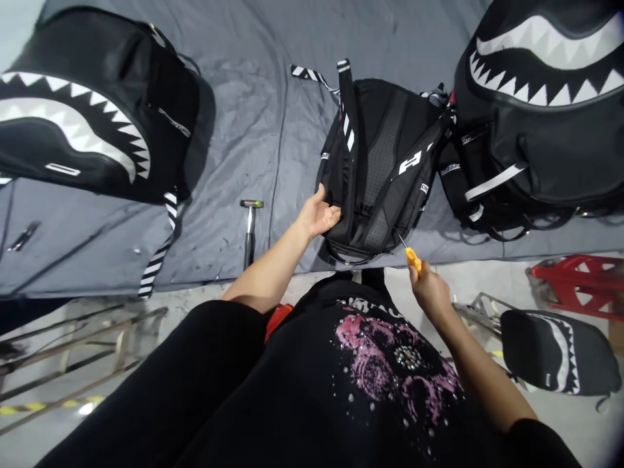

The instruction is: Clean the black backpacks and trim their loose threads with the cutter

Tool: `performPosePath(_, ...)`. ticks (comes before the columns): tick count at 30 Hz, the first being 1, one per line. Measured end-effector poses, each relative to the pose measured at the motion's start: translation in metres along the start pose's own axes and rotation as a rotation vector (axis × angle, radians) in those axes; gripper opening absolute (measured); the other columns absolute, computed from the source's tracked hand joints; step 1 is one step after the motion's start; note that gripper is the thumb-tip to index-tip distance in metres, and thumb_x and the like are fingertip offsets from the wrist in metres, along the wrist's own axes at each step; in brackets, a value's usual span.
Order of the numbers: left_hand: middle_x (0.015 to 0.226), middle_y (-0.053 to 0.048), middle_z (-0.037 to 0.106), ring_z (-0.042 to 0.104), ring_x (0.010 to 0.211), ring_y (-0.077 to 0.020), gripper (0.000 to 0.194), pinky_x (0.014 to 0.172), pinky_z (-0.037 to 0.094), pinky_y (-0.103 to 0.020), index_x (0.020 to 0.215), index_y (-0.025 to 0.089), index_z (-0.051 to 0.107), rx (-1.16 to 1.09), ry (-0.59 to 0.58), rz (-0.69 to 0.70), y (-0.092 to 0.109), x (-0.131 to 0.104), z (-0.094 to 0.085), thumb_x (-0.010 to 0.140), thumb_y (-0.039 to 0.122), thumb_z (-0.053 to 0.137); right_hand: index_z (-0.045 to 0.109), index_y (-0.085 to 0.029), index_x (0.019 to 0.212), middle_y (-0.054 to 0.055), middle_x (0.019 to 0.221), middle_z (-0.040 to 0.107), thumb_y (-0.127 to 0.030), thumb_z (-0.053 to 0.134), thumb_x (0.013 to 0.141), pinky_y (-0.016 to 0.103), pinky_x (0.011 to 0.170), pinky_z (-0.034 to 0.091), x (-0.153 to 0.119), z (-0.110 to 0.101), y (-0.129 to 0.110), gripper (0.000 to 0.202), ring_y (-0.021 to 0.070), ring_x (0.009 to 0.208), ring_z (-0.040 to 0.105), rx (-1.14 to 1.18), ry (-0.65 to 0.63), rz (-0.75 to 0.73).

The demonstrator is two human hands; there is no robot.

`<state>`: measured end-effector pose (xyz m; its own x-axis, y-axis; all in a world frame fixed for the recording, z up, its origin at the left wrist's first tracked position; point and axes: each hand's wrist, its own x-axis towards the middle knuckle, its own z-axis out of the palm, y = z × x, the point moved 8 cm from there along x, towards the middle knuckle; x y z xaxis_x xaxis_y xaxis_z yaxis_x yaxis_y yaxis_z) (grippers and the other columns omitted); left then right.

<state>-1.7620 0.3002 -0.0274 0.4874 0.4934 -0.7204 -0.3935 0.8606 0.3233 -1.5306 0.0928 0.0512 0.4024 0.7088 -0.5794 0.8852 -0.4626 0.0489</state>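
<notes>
A black backpack (377, 143) lies on the grey cloth with its straps and padded back facing up. Against its left lower side is my left hand (319, 216), palm up, the thumb raised and the fingers curled at the edge of the bag. My right hand (429, 286) grips the yellow handle of a thin pointed tool (414, 260). The metal shaft of this tool reaches the lower right edge of the backpack; whether its tip is in the fabric cannot be made out.
A hammer (251, 224) lies left of my left hand. Shark-mouth backpacks stand at the left (112, 97) and right (546, 130). Below the table edge are a red stool (580, 279), another shark-mouth bag (531, 344) and metal frames (73, 344).
</notes>
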Motion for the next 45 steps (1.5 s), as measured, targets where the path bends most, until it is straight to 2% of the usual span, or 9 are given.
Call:
performPosePath(4, 0.06, -0.008, 0.066, 0.063, 0.051, -0.0141, 0.072, 0.041, 0.045, -0.018, 0.102, 0.01, 0.066, -0.02, -0.047, -0.039, -0.005, 0.006, -0.004, 0.093, 0.07, 0.027, 0.051, -0.016, 0.116, 0.01, 0.086, 0.071, -0.045, 0.032, 0.102, 0.028, 0.057, 0.024, 0.017, 0.011, -0.022, 0.037, 0.022, 0.075, 0.066, 0.058, 0.094, 0.01)
performPosePath(8, 0.052, -0.006, 0.064, 0.06, 0.046, -0.0136, 0.069, 0.043, 0.045, -0.02, 0.101, 0.011, 0.068, -0.01, -0.012, -0.036, -0.007, 0.013, -0.009, 0.094, 0.068, 0.03, 0.051, -0.014, 0.116, 0.01, 0.083, 0.069, -0.044, 0.032, 0.103, 0.028, 0.057, 0.017, 0.023, 0.016, -0.027, 0.038, 0.0183, 0.068, 0.061, 0.081, 0.187, 0.053)
performPosePath(14, 0.1, -0.01, 0.075, 0.072, 0.095, -0.0219, 0.07, 0.072, 0.06, -0.032, 0.122, 0.02, 0.062, 0.056, -0.129, 0.03, -0.005, 0.014, -0.002, 0.093, 0.072, 0.026, 0.053, -0.014, 0.116, 0.008, 0.078, 0.067, -0.042, 0.038, 0.101, 0.029, 0.057, 0.017, 0.02, 0.023, -0.027, 0.034, 0.0168, 0.064, 0.057, 0.099, 0.153, -0.012)
performPosePath(19, 0.103, -0.014, 0.074, 0.071, 0.102, -0.0248, 0.074, 0.063, 0.06, -0.027, 0.125, 0.017, 0.062, 0.113, -0.14, -0.058, -0.014, 0.019, -0.003, 0.093, 0.072, 0.023, 0.05, -0.013, 0.123, 0.01, 0.084, 0.067, -0.044, 0.028, 0.104, 0.028, 0.058, 0.019, 0.048, 0.011, -0.012, 0.042, 0.0169, 0.068, 0.057, 0.172, 0.241, 0.158)
performPosePath(29, 0.11, -0.014, 0.072, 0.066, 0.113, -0.0255, 0.059, 0.087, 0.059, -0.043, 0.101, 0.017, 0.069, -0.029, -0.246, -0.004, -0.021, -0.019, 0.002, 0.096, 0.062, 0.032, 0.053, -0.015, 0.117, 0.01, 0.083, 0.069, -0.048, 0.033, 0.102, 0.028, 0.058, 0.018, 0.065, 0.009, -0.008, 0.041, 0.0177, 0.069, 0.06, 0.122, 0.211, 0.163)
performPosePath(33, 0.091, -0.013, 0.075, 0.072, 0.091, -0.0226, 0.067, 0.067, 0.059, -0.032, 0.098, 0.017, 0.07, -0.051, -0.154, 0.018, -0.023, -0.009, -0.009, 0.094, 0.068, 0.026, 0.053, -0.014, 0.117, 0.011, 0.084, 0.068, -0.046, 0.031, 0.102, 0.028, 0.058, 0.02, 0.051, 0.006, -0.003, 0.042, 0.0168, 0.066, 0.057, 0.166, 0.221, 0.115)
performPosePath(37, 0.079, -0.009, 0.074, 0.068, 0.061, -0.0152, 0.07, 0.043, 0.046, -0.019, 0.095, 0.017, 0.068, -0.088, -0.158, -0.047, -0.028, -0.002, -0.009, 0.094, 0.071, 0.023, 0.055, -0.013, 0.115, 0.009, 0.079, 0.066, -0.043, 0.033, 0.102, 0.027, 0.057, 0.019, 0.023, 0.015, 0.01, 0.039, 0.0158, 0.062, 0.053, 0.191, 0.201, 0.133)
performPosePath(41, 0.082, -0.01, 0.074, 0.066, 0.055, -0.014, 0.075, 0.035, 0.038, -0.016, 0.097, 0.015, 0.067, -0.161, -0.241, -0.091, -0.034, -0.003, 0.001, 0.093, 0.072, 0.018, 0.057, -0.013, 0.114, 0.008, 0.078, 0.064, -0.041, 0.034, 0.101, 0.026, 0.057, 0.019, 0.002, 0.023, 0.018, 0.038, 0.0152, 0.06, 0.049, 0.241, 0.201, 0.169)
performPosePath(45, 0.081, -0.011, 0.074, 0.066, 0.054, -0.0128, 0.075, 0.03, 0.031, -0.014, 0.094, 0.014, 0.067, -0.184, -0.22, -0.08, -0.032, -0.006, -0.002, 0.092, 0.074, 0.023, 0.057, -0.014, 0.114, 0.006, 0.074, 0.062, -0.039, 0.034, 0.1, 0.026, 0.057, 0.02, -0.02, 0.034, 0.025, 0.037, 0.0154, 0.059, 0.047, 0.315, 0.193, 0.196)
